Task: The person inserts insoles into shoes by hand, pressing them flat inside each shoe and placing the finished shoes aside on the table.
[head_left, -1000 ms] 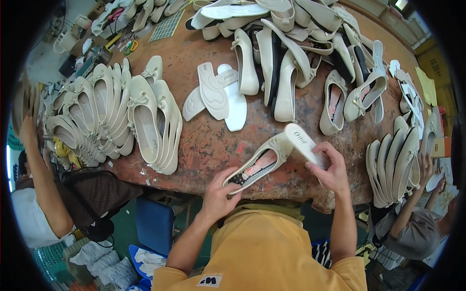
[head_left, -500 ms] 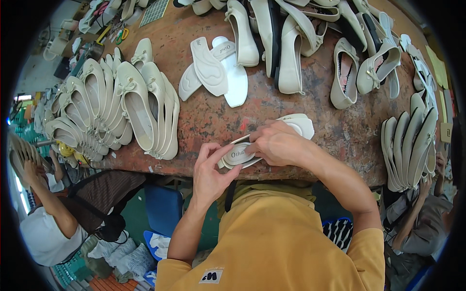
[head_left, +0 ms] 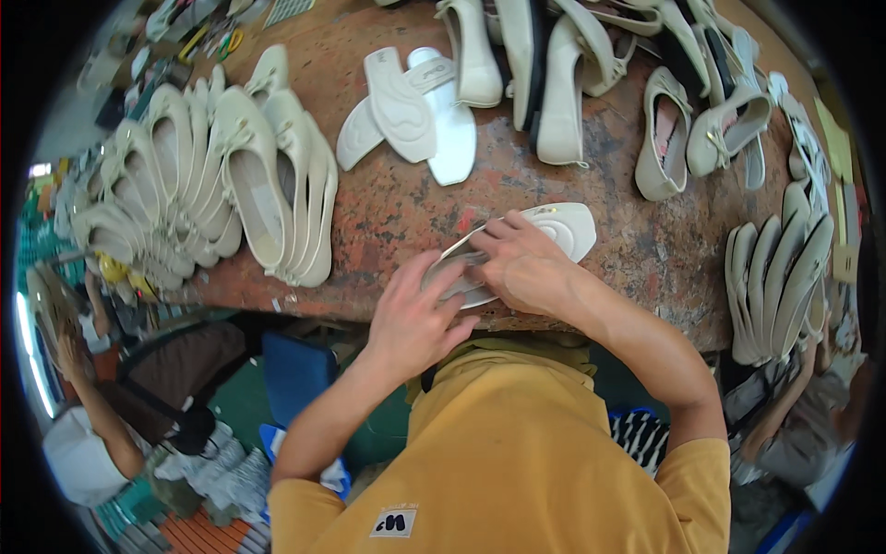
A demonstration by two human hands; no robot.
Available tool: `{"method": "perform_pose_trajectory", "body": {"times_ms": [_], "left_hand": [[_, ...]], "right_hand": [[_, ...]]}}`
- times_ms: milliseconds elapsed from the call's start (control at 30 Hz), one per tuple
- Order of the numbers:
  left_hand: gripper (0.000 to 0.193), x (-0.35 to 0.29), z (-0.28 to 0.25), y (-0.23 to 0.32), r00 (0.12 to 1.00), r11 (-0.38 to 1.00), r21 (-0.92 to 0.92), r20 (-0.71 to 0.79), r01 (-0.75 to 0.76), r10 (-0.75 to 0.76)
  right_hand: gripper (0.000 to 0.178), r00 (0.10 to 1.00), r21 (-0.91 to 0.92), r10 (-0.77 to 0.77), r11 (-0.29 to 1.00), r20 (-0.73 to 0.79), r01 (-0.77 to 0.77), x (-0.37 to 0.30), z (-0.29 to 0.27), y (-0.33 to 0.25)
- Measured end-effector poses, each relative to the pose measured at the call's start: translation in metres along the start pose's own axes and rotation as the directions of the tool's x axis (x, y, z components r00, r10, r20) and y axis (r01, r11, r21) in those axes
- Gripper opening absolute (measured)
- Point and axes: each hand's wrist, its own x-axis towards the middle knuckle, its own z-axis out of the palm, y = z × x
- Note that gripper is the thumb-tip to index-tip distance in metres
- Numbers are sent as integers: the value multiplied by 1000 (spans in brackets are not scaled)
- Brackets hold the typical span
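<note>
A cream flat shoe (head_left: 475,297) lies at the table's near edge, its opening partly covered by my hands. My right hand (head_left: 521,268) curls over its middle, fingertips reaching into the opening and gripping it. Blurred by motion, my left hand (head_left: 411,314) is at the heel end, fingers spread, thumb apart from the shoe. Past my right hand, a pale rounded piece with curved ridges (head_left: 568,231) shows, a small gold-coloured bit beside it. Whether it belongs to the shoe I cannot tell. Farther back, pale insoles (head_left: 401,106) lie crossed over a white glossy sheet piece (head_left: 455,152).
Rows of cream bow flats (head_left: 249,180) stand at the left. More shoes (head_left: 560,111) fill the back, and another stacked group (head_left: 780,277) is at the right edge. A blue stool (head_left: 297,377) is below the table (head_left: 369,240). Co-workers' arms (head_left: 106,415) appear at both sides.
My left hand has let go of the heel end and its fingers have spread over the opening. The printed insole heel is now covered. My right hand stays on the shoe. The view has shifted slightly.
</note>
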Motion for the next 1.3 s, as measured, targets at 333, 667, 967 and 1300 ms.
{"method": "perform_pose_trajectory", "body": {"times_ms": [333,667,967,1300], "left_hand": [[24,0,5,-26,961,996,-83,277,13,10],[73,27,24,4,959,961,241,277,-135,66],[99,22,6,-11,874,913,79,332,-399,354],[98,50,3,4,949,966,80,225,-245,222]], "right_hand": [[35,690,574,626,734,-364,-363,-49,24,-14],[19,775,-18,593,792,-221,-611,-28,10,-35],[41,923,-68,303,943,-237,-327,-44,-11,-10],[110,824,408,439,868,-358,-284,-83,39,56]]}}
